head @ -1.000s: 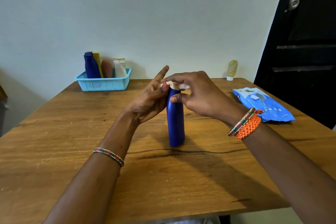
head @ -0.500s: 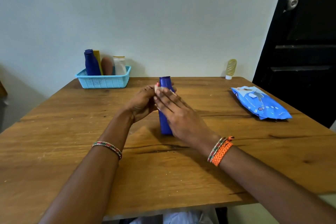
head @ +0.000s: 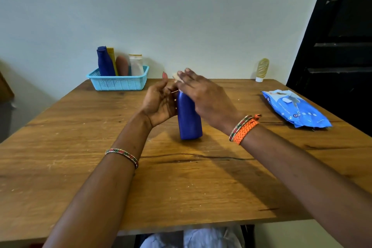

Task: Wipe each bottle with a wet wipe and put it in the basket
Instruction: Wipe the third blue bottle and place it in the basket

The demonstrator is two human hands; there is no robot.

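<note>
A tall blue bottle [head: 189,121] stands upright in the middle of the wooden table [head: 80,147]. My left hand [head: 159,102] cups its upper left side and steadies it. My right hand [head: 203,96] lies across the bottle's top with fingers stretched, pressing a small white wet wipe [head: 177,76] against the cap; the wipe mostly hides under the fingertips. The turquoise basket [head: 118,83] sits at the far left by the wall and holds several bottles: a blue one [head: 104,62], a yellow one, a brown one and a white one.
A pale yellow bottle [head: 261,69] stands alone at the far right edge by the wall. A blue pack of wipes [head: 296,109] lies on the right side of the table. A dark door [head: 342,46] is beyond the right edge.
My right hand slid down the bottle's side with the wipe and has now come back up over the cap. My left hand stays on the bottle.
</note>
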